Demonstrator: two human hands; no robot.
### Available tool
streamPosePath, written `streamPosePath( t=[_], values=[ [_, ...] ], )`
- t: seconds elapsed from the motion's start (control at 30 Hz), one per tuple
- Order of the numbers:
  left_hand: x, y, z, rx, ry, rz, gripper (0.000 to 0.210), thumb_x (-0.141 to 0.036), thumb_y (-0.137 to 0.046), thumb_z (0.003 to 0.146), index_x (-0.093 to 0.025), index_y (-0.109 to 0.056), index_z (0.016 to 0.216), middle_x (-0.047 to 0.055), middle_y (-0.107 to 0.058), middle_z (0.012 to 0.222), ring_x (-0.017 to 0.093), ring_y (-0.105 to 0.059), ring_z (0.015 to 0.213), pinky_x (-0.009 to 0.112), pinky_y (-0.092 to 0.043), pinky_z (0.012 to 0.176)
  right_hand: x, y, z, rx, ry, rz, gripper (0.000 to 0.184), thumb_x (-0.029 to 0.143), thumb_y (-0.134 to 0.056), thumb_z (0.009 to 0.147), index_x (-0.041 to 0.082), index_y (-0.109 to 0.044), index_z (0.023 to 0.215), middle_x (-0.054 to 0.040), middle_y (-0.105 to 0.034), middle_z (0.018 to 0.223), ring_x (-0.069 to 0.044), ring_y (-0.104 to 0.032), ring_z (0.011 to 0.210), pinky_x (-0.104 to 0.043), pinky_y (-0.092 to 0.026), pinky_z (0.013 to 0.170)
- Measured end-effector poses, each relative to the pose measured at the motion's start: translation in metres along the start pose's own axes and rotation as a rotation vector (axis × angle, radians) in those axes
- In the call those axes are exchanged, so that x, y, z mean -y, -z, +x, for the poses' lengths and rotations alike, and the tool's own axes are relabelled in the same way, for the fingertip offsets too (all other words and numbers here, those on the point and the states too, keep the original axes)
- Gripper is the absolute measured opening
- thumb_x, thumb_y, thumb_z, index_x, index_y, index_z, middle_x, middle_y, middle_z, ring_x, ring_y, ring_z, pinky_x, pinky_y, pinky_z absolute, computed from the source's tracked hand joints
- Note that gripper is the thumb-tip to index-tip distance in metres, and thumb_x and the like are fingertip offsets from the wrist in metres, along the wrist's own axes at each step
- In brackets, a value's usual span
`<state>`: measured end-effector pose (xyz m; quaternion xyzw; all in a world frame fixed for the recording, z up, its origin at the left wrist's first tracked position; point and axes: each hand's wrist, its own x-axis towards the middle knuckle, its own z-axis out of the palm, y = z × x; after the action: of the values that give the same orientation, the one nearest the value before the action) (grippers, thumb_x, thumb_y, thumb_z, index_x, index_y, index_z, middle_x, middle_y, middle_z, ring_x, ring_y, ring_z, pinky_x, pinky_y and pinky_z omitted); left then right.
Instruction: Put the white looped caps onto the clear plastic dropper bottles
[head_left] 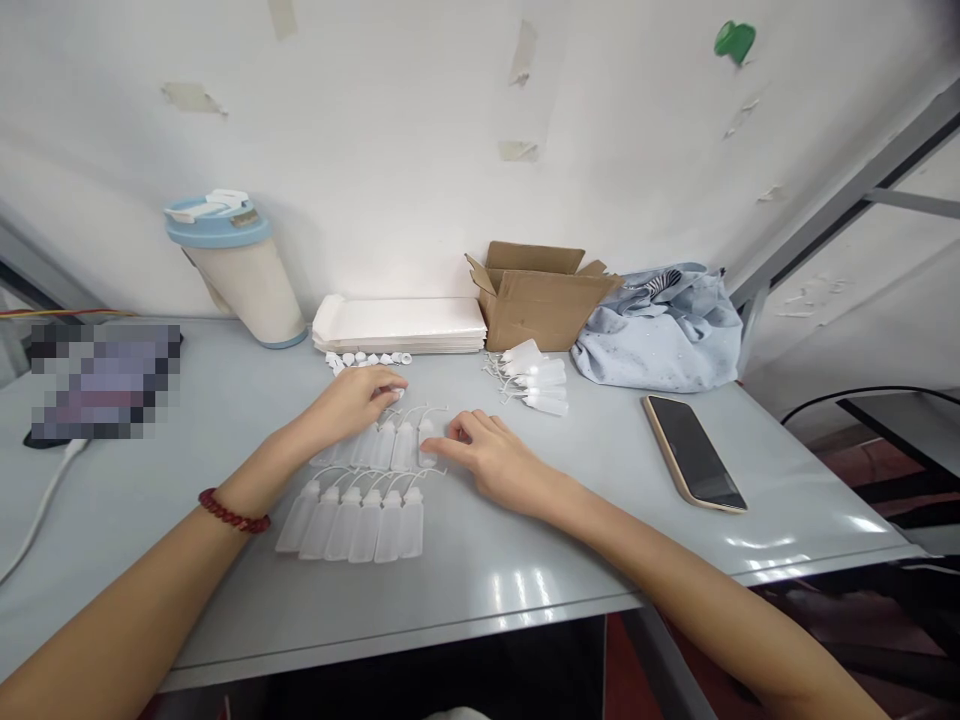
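Observation:
My left hand [351, 402] is closed in a pinch on a small white cap [397, 394], above the back row of bottles. My right hand [496, 462] lies at the right end of that row. Its thumb touches a small translucent squeeze bottle [427, 440], while its other fingers are curled apart from the thumb. More such bottles [385, 445] lie side by side to its left, partly hidden by my left wrist. Nearer to me is a front row of bottles [364, 525] with thin white straps at their necks.
Loose white caps [373, 359] lie before a stack of white boxes [405, 325]. Further right are a cardboard box [544, 310], a heap of strapped bottles [544, 377], blue cloth [660, 335] and a phone [694, 455]. A tumbler [244, 275] and a charging device [112, 385] stand left.

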<state>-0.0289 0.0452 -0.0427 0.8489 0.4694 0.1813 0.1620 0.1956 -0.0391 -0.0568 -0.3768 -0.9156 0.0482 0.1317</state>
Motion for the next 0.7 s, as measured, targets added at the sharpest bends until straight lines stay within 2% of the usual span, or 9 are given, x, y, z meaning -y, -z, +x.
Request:
streamPosePath(
  t=[0.1,0.2,0.27,0.33,0.5,0.7],
  values=[
    [-0.005,0.001,0.0,-0.035,0.027,-0.005,0.03,-0.036,-0.044,0.08,-0.02,-0.068,0.091,0.007,-0.071,0.099,0.025,-0.063,0.088,0.036,-0.047,0.079,-0.006,0.0,-0.002,-0.018,-0.02,-0.036,0.049,-0.006,-0.04,0.081,0.023,-0.056,0.116,-0.0074,-0.049,0.094,-0.018,-0.043,0.082,-0.029,-0.037,0.075],
    [-0.018,0.004,-0.003,-0.153,0.08,-0.043,0.029,-0.039,-0.048,0.08,-0.02,-0.067,0.091,0.007,-0.071,0.099,0.025,-0.062,0.088,0.038,-0.047,0.081,-0.012,0.001,-0.005,-0.021,-0.038,-0.084,0.046,-0.007,-0.039,0.079,0.021,-0.059,0.111,-0.0083,-0.048,0.091,-0.019,-0.043,0.081,-0.03,-0.037,0.074],
    [-0.029,0.006,-0.008,-0.23,0.109,-0.115,0.028,-0.041,-0.051,0.08,-0.021,-0.066,0.09,0.006,-0.07,0.1,0.024,-0.061,0.087,0.038,-0.048,0.081,-0.015,0.003,-0.007,-0.014,-0.057,-0.089,0.047,-0.007,-0.039,0.078,0.019,-0.059,0.11,-0.0088,-0.049,0.091,-0.019,-0.043,0.08,-0.03,-0.037,0.074],
    [-0.039,0.006,-0.014,-0.248,0.147,-0.233,0.027,-0.043,-0.056,0.078,-0.02,-0.066,0.088,0.006,-0.071,0.097,0.023,-0.063,0.085,0.036,-0.05,0.08,-0.017,0.007,-0.008,-0.017,-0.075,-0.076,0.045,-0.006,-0.039,0.079,0.018,-0.059,0.111,-0.0091,-0.05,0.09,-0.019,-0.044,0.08,-0.03,-0.038,0.075],
    [-0.055,0.0,-0.024,-0.139,0.198,-0.565,0.027,-0.041,-0.067,0.073,-0.018,-0.065,0.088,0.004,-0.07,0.086,0.021,-0.065,0.08,0.035,-0.053,0.075,-0.02,0.013,-0.011,-0.102,-0.088,0.006,0.043,-0.005,-0.04,0.076,0.016,-0.056,0.11,-0.0095,-0.052,0.091,-0.021,-0.048,0.083,-0.032,-0.04,0.075],
    [-0.064,-0.003,-0.026,-0.004,0.316,-0.823,0.026,-0.038,-0.074,0.067,-0.02,-0.068,0.086,0.002,-0.069,0.086,0.019,-0.064,0.081,0.033,-0.052,0.076,-0.013,0.019,-0.012,-0.386,-0.053,0.114,0.039,-0.002,-0.037,0.074,0.017,-0.055,0.103,-0.0097,-0.053,0.094,-0.021,-0.05,0.084,-0.034,-0.043,0.075]
  ],
)
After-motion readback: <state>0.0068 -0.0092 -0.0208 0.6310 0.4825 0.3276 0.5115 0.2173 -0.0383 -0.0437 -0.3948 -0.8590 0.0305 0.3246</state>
